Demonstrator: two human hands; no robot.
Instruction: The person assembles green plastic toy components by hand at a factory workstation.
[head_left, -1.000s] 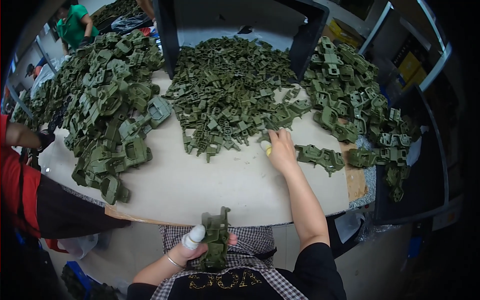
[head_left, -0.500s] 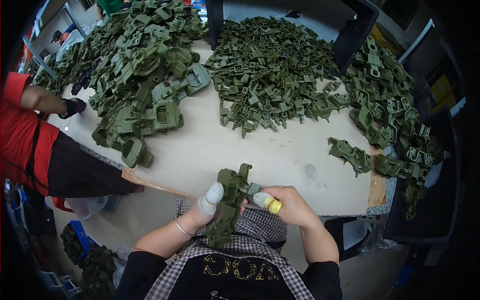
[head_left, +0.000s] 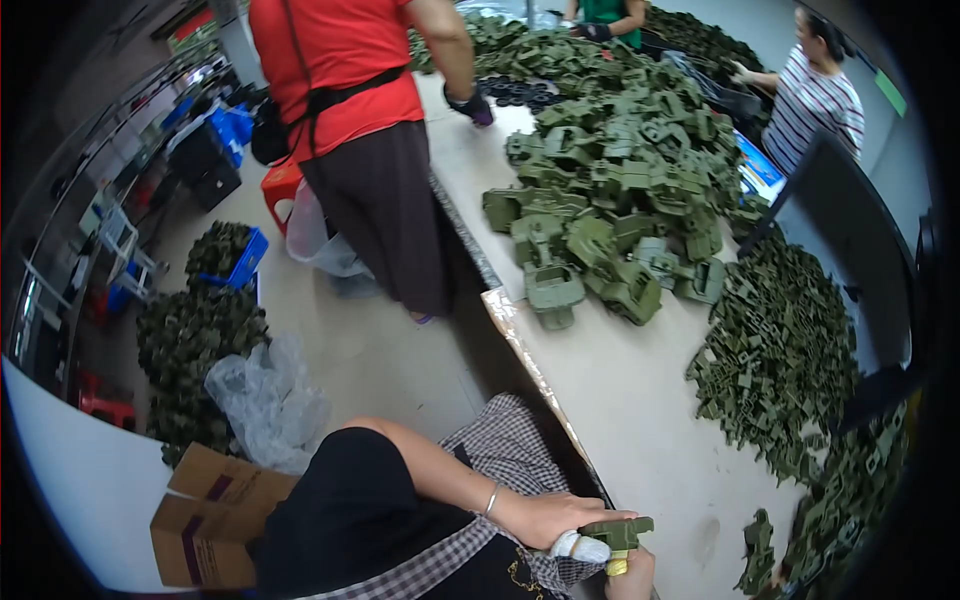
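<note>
My left hand [head_left: 540, 517], with white wrapping on its thumb and a bangle at the wrist, grips an olive-green moulded plastic vehicle part [head_left: 622, 532] at the table's near edge. Below it my right hand [head_left: 634, 578], with a yellow-wrapped finger, holds the same part. Much of the part is hidden behind my fingers. One long green part [head_left: 758, 550] lies alone on the table [head_left: 650, 400]. Beyond it are a heap of small green pieces [head_left: 775, 350] and a heap of larger green vehicle bodies [head_left: 640, 170].
A co-worker in a red shirt [head_left: 350, 60] stands at the table's left side. Two other people are at the far end. On the floor are a cardboard box [head_left: 215, 520], a clear plastic bag [head_left: 270, 400] and piled dark green parts [head_left: 195, 350]. A black bin [head_left: 845, 230] stands at right.
The view has swung left, so the floor and co-worker show more and my hands sit lower right. The green part stays held, and my left hand now reaches over it.
</note>
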